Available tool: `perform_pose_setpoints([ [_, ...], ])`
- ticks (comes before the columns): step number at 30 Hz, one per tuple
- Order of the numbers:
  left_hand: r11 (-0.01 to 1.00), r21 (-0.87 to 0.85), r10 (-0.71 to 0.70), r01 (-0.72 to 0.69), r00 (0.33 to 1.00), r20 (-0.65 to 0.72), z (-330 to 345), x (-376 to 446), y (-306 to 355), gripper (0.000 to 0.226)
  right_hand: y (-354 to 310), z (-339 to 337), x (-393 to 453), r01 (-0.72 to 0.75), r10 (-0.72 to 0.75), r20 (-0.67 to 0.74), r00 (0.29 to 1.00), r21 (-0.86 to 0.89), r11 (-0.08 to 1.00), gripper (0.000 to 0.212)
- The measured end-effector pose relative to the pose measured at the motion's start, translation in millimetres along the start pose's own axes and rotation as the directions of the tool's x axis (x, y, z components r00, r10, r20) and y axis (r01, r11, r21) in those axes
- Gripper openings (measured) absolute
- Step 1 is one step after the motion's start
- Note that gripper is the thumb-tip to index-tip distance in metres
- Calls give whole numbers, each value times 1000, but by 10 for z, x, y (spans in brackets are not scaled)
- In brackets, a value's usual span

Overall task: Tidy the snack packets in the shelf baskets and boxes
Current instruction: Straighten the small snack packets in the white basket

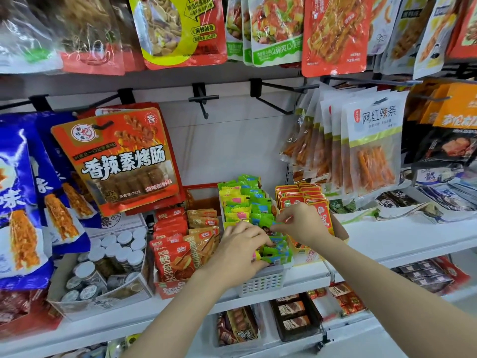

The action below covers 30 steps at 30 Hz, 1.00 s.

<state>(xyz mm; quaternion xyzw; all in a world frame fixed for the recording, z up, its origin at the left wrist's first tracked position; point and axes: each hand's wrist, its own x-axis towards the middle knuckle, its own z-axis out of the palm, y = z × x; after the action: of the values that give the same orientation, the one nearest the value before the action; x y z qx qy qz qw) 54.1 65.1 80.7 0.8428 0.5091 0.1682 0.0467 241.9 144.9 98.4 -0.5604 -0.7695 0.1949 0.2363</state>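
A white slotted basket [260, 282] on the middle shelf holds several small green and yellow snack packets [242, 202] standing in rows. My left hand [242, 251] reaches into the basket's front part, fingers curled round green packets there. My right hand [302, 223] is just behind and to the right, pinching a green packet [268, 224] over the basket. To the right stands a box of red and orange packets [299, 195]. To the left is a box of red and tan fish-snack packets [180, 244].
A carton of small white-lidded jars [108, 257] sits at the left. Large bags hang on hooks above: a red sausage-snack bag [121, 158], blue bags [23, 202], white spicy-strip bags [371, 148]. Two bare black hooks [204, 99] jut out over the basket. Lower shelf holds more trays.
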Motion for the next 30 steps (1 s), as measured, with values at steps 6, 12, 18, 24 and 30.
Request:
perform_pose_setpoints([
  [6,1000,15,10,-9,999,-34,23,-20,-11,41,-109,-264,-84,116,-116,12,993,3,993,18],
  [12,999,42,-2,1,1000,13,31,1,-18,55,-61,-1275,-206,57,-19,-131,991,292,955,21],
  [18,904,-376,-203,204,978,43,-153,157,110,95,-57,-1676,-367,38,49,-276,960,302,952,17],
  [24,535,-819,-409,205,912,-39,-296,153,280,59,-245,-1722,-474,85,41,-272,961,433,897,17],
  [30,49,-982,-347,185,925,157,-165,-52,654,26,-420,-1605,-435,34,86,-199,976,529,848,20],
])
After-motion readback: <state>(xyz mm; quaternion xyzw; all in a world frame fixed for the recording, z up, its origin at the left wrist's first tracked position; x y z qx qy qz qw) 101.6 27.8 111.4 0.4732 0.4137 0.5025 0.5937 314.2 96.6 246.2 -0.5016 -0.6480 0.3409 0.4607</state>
